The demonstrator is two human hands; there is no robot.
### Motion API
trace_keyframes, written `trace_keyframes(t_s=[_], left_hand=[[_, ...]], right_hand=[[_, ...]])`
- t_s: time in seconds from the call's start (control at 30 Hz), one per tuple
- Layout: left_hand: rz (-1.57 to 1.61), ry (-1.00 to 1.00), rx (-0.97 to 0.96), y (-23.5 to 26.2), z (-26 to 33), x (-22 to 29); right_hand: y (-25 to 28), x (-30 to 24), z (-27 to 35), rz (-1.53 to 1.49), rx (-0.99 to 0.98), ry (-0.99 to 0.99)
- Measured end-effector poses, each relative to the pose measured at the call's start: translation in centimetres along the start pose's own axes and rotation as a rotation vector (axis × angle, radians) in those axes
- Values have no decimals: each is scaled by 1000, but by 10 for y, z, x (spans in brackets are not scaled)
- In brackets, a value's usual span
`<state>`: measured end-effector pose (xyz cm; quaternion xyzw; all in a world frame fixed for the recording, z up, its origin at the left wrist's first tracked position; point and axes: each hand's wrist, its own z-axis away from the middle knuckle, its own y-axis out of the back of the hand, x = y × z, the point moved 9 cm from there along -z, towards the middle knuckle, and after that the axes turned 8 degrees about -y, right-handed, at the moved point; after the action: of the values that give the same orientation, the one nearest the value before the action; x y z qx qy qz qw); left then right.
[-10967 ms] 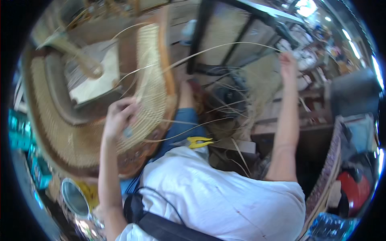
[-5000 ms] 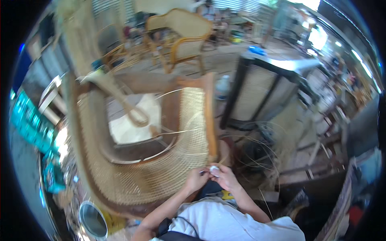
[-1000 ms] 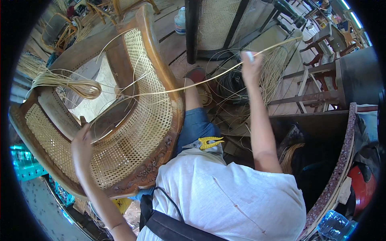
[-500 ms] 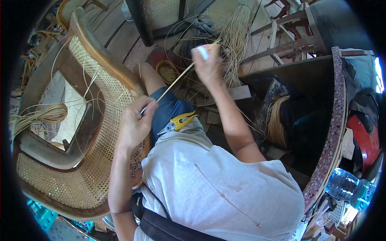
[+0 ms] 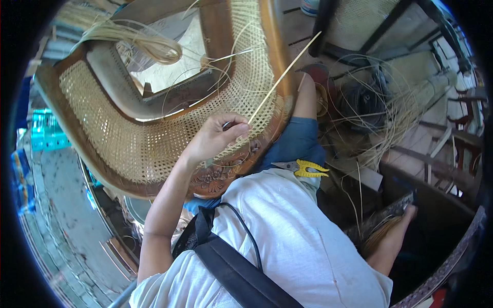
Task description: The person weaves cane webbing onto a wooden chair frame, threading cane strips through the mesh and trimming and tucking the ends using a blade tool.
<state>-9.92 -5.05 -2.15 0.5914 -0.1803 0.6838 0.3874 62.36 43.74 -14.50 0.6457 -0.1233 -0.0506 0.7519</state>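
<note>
My left hand (image 5: 218,134) is closed in a pinch on a thin pale cane strip (image 5: 285,74). The strip slants up to the right, its far end free in the air. Something small, dark and shiny shows between the fingers, too little to name. Beneath that hand lies a curved wooden chair frame with woven cane webbing (image 5: 138,141) and a carved front rail (image 5: 218,174). My right arm (image 5: 387,246) reaches out at the lower right beside a coil of cane; its hand cannot be made out. Yellow-handled shears (image 5: 308,168) rest on my lap.
A looped bundle of cane (image 5: 159,49) lies across the chair frame. Loose cane strands (image 5: 405,110) spread over the floor at the right, near a dark coil (image 5: 362,97). A dark chair with a cane panel (image 5: 359,23) stands at the back. A teal crate (image 5: 49,131) is at far left.
The view has swung left toward the chair. My right hand has let go of the cane strip, and that arm has moved down to the right. The left hand still holds the strip.
</note>
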Motion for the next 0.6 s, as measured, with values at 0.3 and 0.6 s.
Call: trace_keyframes(t_s=[0.3,0.6], left_hand=[[390,-31,54,-5,-6,-2],[9,-231,109,27,26,56]], right_hand=[[52,-154,-73,-42,-56,433],[167,-534,509,-913,-1628,1226]])
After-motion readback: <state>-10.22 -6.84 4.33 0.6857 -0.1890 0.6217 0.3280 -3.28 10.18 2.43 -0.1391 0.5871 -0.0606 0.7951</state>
